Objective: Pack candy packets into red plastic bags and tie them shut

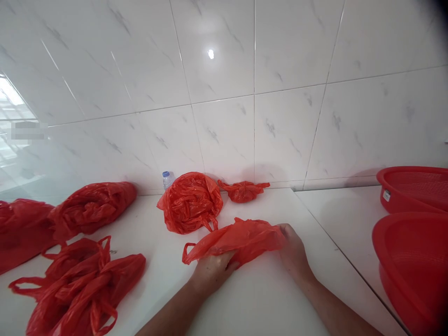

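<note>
1. Red plastic, thin and crinkly, is under both hands: a red bag (238,240) lies flattened on the white counter (252,298) just below the middle of the frame, with its loop handle sticking out to the left
2. The left hand (212,270) sits on the bag's near edge at lower centre, fingers curled in and pinching the plastic down against the counter
3. The right hand (294,249) is at the bag's right end, fingers closed around the bunched plastic there
4. Just behind the bag sits a crumpled bag (191,203), puffed up; I cannot tell whether the two touch. To its right, close to the wall, lies a small knotted bag (243,191)
5. A clear bottle (167,178) with a blue cap peeks out behind the crumpled bag's left side, and only its top shows
6. At the lower left of the frame is a heap of loose bags (80,284) with handles splayed. Above it lies a long stuffed bag (93,207), and another full bag (17,233) is cut off by the left edge
7. At the right edge stand two red baskets, the far basket (416,189) behind the near basket (413,266), both partly out of frame
8. White tiles (280,70) with grey veins fill the upper half
</note>
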Demonstrator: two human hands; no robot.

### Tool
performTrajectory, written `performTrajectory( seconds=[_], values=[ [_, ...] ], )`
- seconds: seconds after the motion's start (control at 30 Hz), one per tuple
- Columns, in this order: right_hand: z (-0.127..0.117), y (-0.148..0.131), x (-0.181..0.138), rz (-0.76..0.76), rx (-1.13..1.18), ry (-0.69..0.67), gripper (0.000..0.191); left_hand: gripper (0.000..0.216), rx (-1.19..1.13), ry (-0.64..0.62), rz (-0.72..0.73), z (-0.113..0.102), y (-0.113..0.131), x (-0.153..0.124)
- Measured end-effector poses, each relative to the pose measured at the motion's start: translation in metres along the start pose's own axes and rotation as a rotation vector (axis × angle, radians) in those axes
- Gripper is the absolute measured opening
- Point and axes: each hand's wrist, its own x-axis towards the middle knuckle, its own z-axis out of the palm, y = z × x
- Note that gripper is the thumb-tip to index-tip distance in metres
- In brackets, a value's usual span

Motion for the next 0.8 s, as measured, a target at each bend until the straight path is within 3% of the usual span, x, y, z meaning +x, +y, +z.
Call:
performTrajectory(
  seconds=[0.23,0.4,0.53,0.63,0.8],
  values=[
    [0.001,0.004,0.001,-0.003,0.003,0.005,0.021,0.028,0.028,-0.031,-0.034,0.001,-0.002,0.001],
    [-0.001,0.003,0.002,0.042,0.083,0.192,0.045,0.029,0.046,-0.033,-0.105,0.002,-0.001,0.007],
    [-0.014,-0.003,-0.026,0.059,-0.019,0.186,0.031,0.042,0.007,-0.069,-0.139,0.006,0.0,0.009],
    [-0.019,-0.001,-0.071,-0.091,-0.158,0.024,0.015,0.048,-0.015,-0.056,-0.148,0.01,0.0,0.007],
    [0.006,-0.002,-0.133,-0.73,-0.383,-0.481,0.022,0.074,-0.05,-0.097,-0.225,0.016,0.003,0.002]
  ],
)
